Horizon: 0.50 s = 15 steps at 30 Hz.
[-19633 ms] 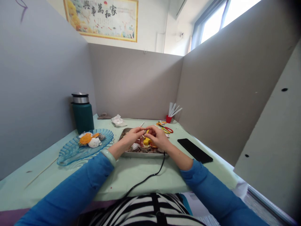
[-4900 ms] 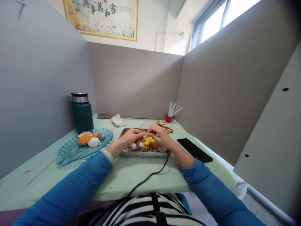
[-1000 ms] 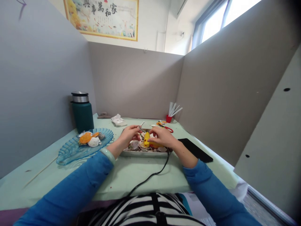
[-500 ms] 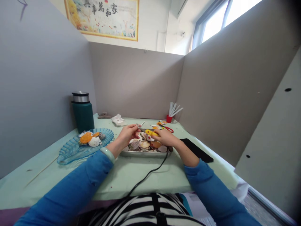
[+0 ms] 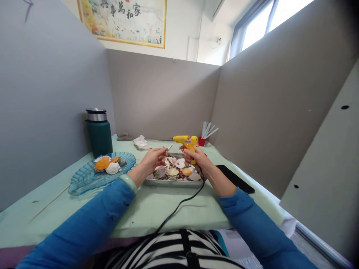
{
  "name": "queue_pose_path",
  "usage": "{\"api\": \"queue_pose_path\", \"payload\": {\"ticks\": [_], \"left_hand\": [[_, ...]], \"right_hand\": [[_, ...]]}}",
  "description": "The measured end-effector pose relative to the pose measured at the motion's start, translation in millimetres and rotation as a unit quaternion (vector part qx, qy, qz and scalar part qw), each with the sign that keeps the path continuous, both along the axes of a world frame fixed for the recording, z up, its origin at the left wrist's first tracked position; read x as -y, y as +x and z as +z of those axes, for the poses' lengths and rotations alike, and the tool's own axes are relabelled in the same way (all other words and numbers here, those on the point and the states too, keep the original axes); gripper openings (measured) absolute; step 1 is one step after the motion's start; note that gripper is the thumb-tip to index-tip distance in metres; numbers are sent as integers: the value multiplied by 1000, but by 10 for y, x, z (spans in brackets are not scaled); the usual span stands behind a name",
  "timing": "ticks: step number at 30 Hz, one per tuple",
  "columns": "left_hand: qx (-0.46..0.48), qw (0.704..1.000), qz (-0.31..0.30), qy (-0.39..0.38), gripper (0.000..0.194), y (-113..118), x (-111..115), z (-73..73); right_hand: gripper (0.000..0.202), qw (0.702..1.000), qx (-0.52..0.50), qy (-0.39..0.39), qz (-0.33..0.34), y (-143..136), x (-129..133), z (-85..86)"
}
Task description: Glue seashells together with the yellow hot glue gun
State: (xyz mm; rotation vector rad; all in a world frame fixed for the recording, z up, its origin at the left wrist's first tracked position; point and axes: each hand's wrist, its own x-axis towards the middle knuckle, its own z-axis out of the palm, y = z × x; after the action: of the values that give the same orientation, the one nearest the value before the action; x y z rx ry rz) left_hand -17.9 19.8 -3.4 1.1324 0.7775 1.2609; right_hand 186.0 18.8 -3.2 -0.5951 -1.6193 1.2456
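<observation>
A yellow glue gun [image 5: 188, 141] is gripped upright in my right hand [image 5: 198, 157], its nozzle pointing left and its black cord hanging down over the table edge. My left hand [image 5: 153, 160] pinches a small, thin, pale piece [image 5: 169, 148] between its fingertips; its exact shape is too small to tell. Below and between both hands lies a metal tray [image 5: 174, 183] filled with white, pink and orange seashells [image 5: 173, 172]. The glue gun's nozzle is above the pale piece and apart from it.
On the left, a blue shell-shaped dish [image 5: 84, 183] holds shells, with a green bottle [image 5: 99, 136] behind and a thin stick [image 5: 50, 203] beside it. A black flat object [image 5: 235, 179] lies right. Behind are crumpled tissue [image 5: 141, 142] and a red cup [image 5: 202, 141] of glue sticks.
The glue gun has risen from low over the tray and is now upright with its nozzle level. My right hand has turned with it. My left hand has hardly moved.
</observation>
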Motion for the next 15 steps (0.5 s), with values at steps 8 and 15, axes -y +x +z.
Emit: {"api": "queue_pose_path", "payload": {"ticks": [8,15], "left_hand": [[25,999,-22,10,18,-10,-19,-28],[42,999,-19,28,13,-7,-56,-47]], "right_hand": [[33,998,40,-7,38,9,69,-19],[31,995,93,24,6,27,42,-47]]}}
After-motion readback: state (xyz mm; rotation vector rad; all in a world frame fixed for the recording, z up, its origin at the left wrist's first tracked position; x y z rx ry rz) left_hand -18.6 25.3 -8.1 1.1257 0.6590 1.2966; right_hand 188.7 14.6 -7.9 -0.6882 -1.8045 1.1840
